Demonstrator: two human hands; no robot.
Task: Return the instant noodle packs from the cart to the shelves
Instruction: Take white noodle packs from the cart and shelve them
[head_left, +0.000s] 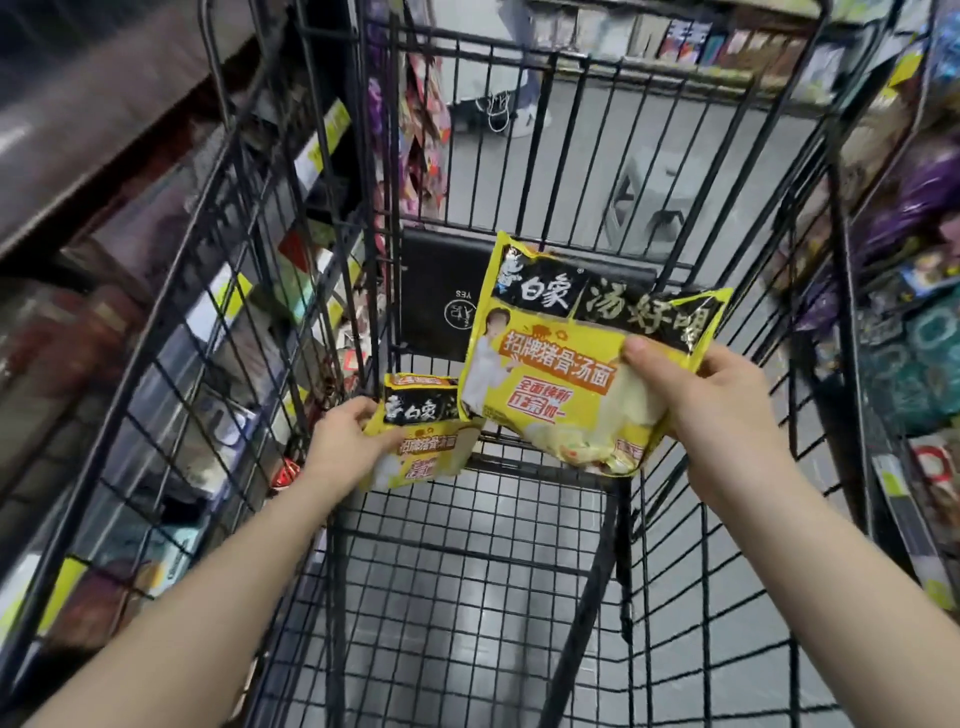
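Both forearms reached over the cart (291, 218). Right hand (711, 400) pinched one noodle pack (566, 358) by its edge, lifted clear; left hand (343, 441) gripped a second pack (426, 431) lower, likely both shelf-bound.

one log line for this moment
left hand: holds yellow noodle pack | right hand: holds second yellow pack | over black wire cart

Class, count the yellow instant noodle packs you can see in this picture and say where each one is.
2. One noodle pack is in the right hand; a second pack is in the left hand, over the cart.
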